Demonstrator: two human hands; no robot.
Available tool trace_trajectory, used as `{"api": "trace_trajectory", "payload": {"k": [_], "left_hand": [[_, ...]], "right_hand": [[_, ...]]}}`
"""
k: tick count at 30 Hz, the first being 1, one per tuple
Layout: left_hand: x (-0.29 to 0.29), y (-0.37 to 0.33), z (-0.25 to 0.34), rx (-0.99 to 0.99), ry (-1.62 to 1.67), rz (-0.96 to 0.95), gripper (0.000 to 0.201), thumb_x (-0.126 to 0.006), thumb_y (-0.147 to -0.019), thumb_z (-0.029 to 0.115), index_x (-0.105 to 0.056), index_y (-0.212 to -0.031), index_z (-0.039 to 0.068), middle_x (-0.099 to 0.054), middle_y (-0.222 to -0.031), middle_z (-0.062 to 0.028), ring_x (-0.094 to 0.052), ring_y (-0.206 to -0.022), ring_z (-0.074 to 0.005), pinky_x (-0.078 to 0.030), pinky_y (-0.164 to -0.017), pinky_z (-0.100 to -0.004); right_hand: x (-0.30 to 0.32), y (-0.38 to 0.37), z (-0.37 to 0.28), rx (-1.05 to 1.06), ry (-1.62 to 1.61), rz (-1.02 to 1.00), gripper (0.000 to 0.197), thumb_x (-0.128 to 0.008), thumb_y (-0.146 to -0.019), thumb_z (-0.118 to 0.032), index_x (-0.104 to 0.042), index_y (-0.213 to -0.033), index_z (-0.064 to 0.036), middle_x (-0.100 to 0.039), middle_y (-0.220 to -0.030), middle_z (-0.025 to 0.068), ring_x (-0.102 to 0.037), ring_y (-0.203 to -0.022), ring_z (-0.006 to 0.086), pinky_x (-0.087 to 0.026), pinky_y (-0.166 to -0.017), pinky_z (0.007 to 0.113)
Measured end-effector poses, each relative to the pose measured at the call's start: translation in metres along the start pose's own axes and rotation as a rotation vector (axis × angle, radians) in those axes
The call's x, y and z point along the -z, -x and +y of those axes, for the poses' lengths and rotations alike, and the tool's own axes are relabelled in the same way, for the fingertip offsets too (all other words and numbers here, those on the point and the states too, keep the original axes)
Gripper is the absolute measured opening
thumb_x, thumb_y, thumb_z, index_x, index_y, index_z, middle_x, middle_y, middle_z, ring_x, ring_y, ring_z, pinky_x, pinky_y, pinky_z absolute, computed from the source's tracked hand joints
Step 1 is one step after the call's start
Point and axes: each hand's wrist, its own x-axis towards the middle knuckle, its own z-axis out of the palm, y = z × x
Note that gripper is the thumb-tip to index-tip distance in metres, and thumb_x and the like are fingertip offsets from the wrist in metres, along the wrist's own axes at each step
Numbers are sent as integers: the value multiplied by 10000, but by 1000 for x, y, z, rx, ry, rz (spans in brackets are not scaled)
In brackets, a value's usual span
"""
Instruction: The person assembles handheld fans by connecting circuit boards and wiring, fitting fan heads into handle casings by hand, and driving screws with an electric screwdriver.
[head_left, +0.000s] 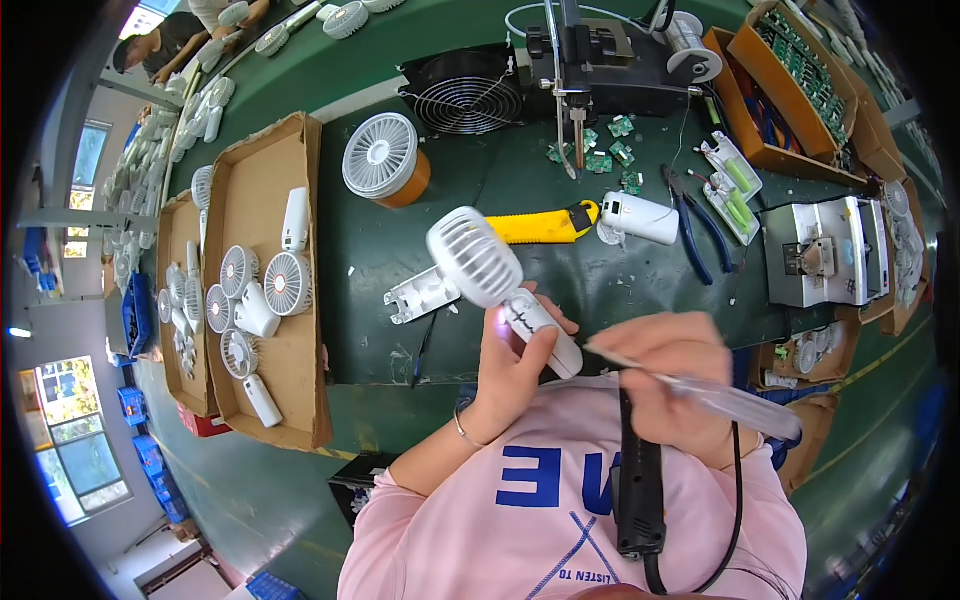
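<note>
My left hand (515,365) is closed round the handle of a small white handheld fan (474,256), its grilled head tilted up and to the left. A purplish glow shows by my fingers, and a dark wavy mark runs along the handle. In my right hand (675,375), blurred by motion, is a screwdriver (740,402) with a clear handle. Its thin tip points left, a little apart from the fan's lower end. Below that hand a black corded tool (640,490) lies against my shirt; its kind is unclear.
A cardboard tray (318,350) with white fans stands left. On the green bench (370,340) lie a yellow-handled cutter (545,226), blue pliers (700,225), a white fan handle (640,217) and circuit boards (600,162). Behind them stand a soldering stand (577,95) and round black fan (466,95).
</note>
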Motion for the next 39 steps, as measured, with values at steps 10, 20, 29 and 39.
{"api": "trace_trajectory", "payload": {"k": [10,20,29,39], "left_hand": [[-1,5,2,-177,-75,-69,650,-676,-851,275,-302,-1302,-7,-516,-1088,-131,-557,-958,-206,-471,-854,-335],[-1,5,1,-201,-110,-62,634,-673,-826,107,-296,-1328,19,-517,-1126,-139,-564,-1024,-220,-465,-902,-348],[13,6,-1,-153,-195,-59,607,-748,-790,178,-373,-1248,40,-527,-1088,-106,-558,-993,-197,-462,-860,-316],[13,-3,8,90,234,-209,617,-833,-692,314,-422,-1099,99,-510,-1005,-59,-500,-972,-162,-418,-851,-312]], "right_hand": [[-6,-15,1,-163,22,-248,179,-709,-731,52,-624,-883,9,-673,-908,131,-680,-866,270,-549,-723,319],[-9,-13,4,-41,172,-355,212,-734,-701,37,-640,-886,-3,-673,-921,141,-687,-861,275,-560,-740,328],[-10,-18,4,-188,177,-461,157,-683,-734,26,-634,-880,-2,-653,-894,126,-663,-854,287,-536,-743,343],[2,-7,14,-201,-210,-200,125,-614,-857,-40,-566,-969,-14,-638,-944,121,-637,-861,246,-501,-783,353]]}}
